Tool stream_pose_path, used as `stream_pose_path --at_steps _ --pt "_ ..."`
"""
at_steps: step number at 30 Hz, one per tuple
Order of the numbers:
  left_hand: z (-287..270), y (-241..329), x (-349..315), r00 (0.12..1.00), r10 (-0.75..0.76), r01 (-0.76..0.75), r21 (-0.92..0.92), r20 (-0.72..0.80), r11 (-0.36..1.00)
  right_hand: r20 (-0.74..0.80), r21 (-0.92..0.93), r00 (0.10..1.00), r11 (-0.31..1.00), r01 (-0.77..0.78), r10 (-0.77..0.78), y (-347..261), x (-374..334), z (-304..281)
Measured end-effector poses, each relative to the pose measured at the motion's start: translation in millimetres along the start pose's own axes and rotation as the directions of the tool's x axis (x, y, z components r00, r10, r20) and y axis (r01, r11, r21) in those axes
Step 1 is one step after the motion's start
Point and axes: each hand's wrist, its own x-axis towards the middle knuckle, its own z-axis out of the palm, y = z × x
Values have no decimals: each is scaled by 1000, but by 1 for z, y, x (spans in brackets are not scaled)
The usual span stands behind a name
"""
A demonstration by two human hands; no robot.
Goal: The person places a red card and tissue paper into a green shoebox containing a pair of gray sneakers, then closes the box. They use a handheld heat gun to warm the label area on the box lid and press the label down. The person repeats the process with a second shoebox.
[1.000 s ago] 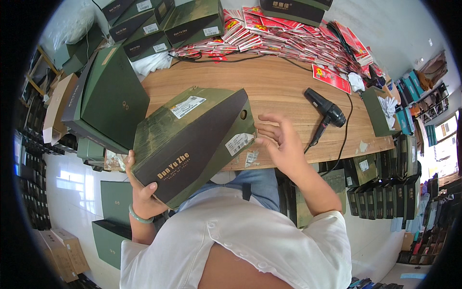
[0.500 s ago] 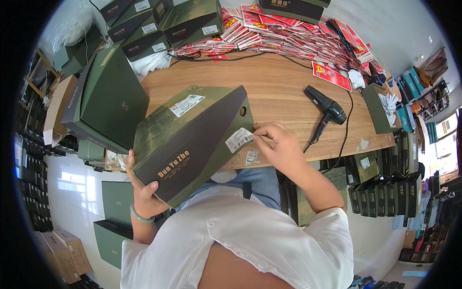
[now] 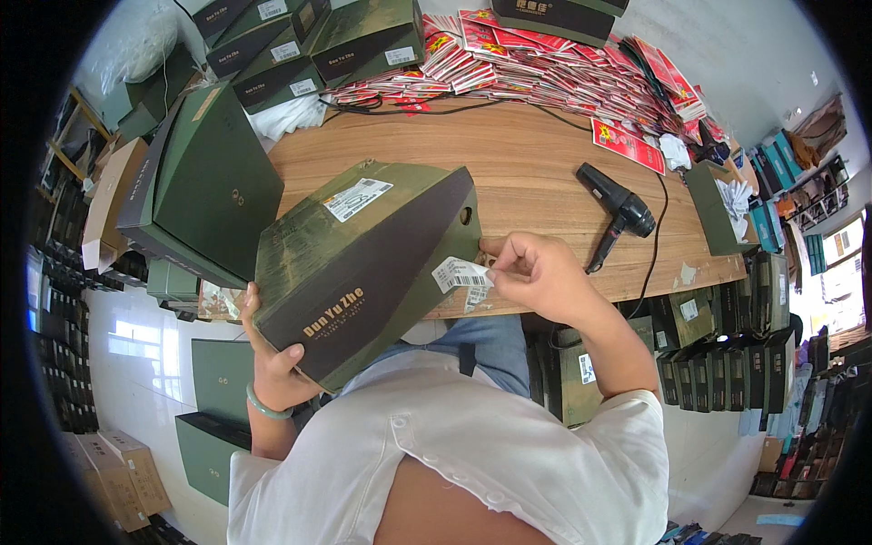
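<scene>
Head view looks down on us seated at a wooden table (image 3: 509, 154), with a dark green shoe box (image 3: 363, 263) tilted up between our hands at the near edge. Our left hand (image 3: 272, 363) is wrapped around the box's lower near corner from underneath, thumb up on the dark end face, and a pale green bangle (image 3: 266, 409) sits on that wrist. Our right hand (image 3: 536, 277) is at the box's right end, fingers pinched narrow on a small white barcode label (image 3: 463, 275) that is partly lifted, one end touching the box's end wall just below a round hole. A second white label (image 3: 357, 198) lies flat on the box's top face.

On the table to the right of our right hand lies a black hair dryer (image 3: 613, 213), its cord (image 3: 656, 245) trailing over the near edge. Along the far edge spreads a heap of red printed packets (image 3: 563, 73), with more green boxes (image 3: 309, 45) stacked at the far left. A large open green box (image 3: 204, 186) leans at the left, just beside the one we hold. To the right, off the table, rows of dark boxes (image 3: 736, 318) stand stacked. On the floor at near left lie a flat green lid (image 3: 213, 381) and brown cartons (image 3: 127, 477).
</scene>
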Motion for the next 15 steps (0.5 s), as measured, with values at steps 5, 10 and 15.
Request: stream_pose_path --at_steps 5,10,15 --pt "0 1 1 1000 6 -6 -2 -2 1000 74 67 997 998 8 -13 -2 -3 -4" --pt "-10 4 1 992 -37 30 51 125 998 162 153 987 988 -34 8 -1 -4 -10" --pt "-13 6 7 985 -91 80 77 148 994 136 433 980 899 69 -141 16 -3 -18"
